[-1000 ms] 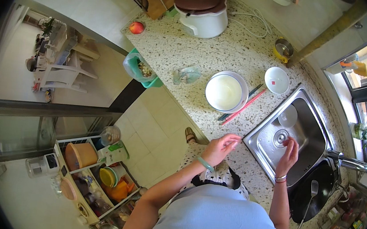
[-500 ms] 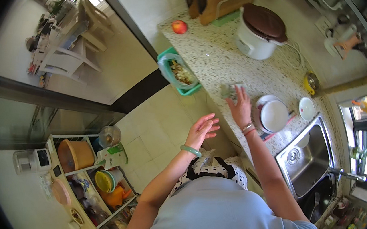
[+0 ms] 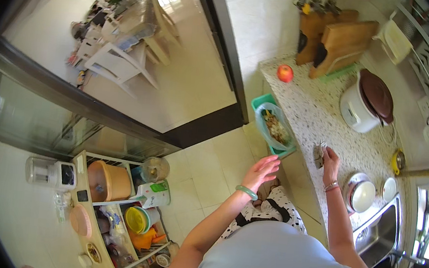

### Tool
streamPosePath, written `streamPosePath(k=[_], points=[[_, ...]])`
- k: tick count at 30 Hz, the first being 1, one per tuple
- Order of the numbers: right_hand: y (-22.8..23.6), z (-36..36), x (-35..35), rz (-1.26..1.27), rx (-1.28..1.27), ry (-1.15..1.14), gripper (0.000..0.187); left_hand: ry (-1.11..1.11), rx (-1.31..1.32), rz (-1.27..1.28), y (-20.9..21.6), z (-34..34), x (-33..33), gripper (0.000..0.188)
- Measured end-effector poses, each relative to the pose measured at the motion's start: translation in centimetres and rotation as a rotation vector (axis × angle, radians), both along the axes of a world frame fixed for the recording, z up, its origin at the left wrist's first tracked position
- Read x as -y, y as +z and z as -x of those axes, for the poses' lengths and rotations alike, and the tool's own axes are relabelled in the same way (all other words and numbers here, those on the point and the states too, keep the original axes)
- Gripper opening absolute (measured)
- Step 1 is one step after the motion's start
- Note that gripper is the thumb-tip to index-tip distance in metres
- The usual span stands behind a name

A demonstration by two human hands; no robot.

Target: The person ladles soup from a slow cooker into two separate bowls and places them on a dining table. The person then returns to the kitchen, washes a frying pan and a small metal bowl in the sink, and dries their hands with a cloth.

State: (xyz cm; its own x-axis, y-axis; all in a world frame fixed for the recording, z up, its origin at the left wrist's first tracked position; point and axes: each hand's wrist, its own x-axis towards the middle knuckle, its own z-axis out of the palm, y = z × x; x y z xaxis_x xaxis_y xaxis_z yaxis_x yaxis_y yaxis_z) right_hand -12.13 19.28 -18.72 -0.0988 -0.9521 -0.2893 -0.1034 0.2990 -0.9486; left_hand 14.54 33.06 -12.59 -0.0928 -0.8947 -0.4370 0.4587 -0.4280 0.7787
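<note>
My right hand (image 3: 330,163) is closed on a small greyish cloth (image 3: 320,154), which hangs bunched from the fingers at the edge of the speckled countertop (image 3: 305,112). My left hand (image 3: 261,171), below a green bangle, holds nothing; its fingers are stretched out over the floor beside the counter. Just beyond it is a green bin (image 3: 263,100) with a clear bag liner, mounted at the counter's edge. Food scraps (image 3: 276,127) lie inside. Stacked bowls (image 3: 362,196) stand on the counter to the right of my right hand.
A red apple (image 3: 285,73) sits at the counter's far corner, near wooden cutting boards (image 3: 342,49). Behind the cloth is a white cooker (image 3: 358,108) with a brown lid. The steel sink (image 3: 378,232) lies at the right. A loaded shelf rack (image 3: 113,205) stands at the left.
My right hand, earlier spread flat on the cloth, has gathered it into its fingers at the counter's edge. The whole view has swung, shifting the surroundings rightward.
</note>
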Motion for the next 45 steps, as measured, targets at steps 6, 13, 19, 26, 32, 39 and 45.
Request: streamPosePath(k=[6,13,19,26,32,39,45], points=[[8.4,-14.5,-1.0,-0.013,0.522,0.292,0.021,0.136,0.106,0.064,5.4,-1.4,5.0,0.072],[13.8,-19.5,2.9,-0.094,0.366,0.48,0.039,0.359,0.144,0.061,3.9,-6.7,7.8,0.063],[10.7,-19.1,5.9,-0.193,0.349,0.559,0.038,0.45,0.237,0.286,1.0,-7.8,11.8,0.059],[9.5,-17.2,6.8,-0.276,0.497,0.313,0.035,0.347,-0.178,-0.313,-2.1,-9.1,13.5,0.058],[9.6,-17.1,7.1,-0.158,0.387,0.406,0.037,0.121,-0.649,-0.282,-1.2,-6.8,16.6,0.065],[7.8,-16.8,7.5,-0.197,0.392,0.157,0.024,0.146,-0.1,-0.352,-2.7,-8.5,18.1,0.041],[7.3,-16.3,7.2,-0.392,0.727,-0.095,0.021,0.084,0.281,-0.01,-4.5,-9.0,17.6,0.036]])
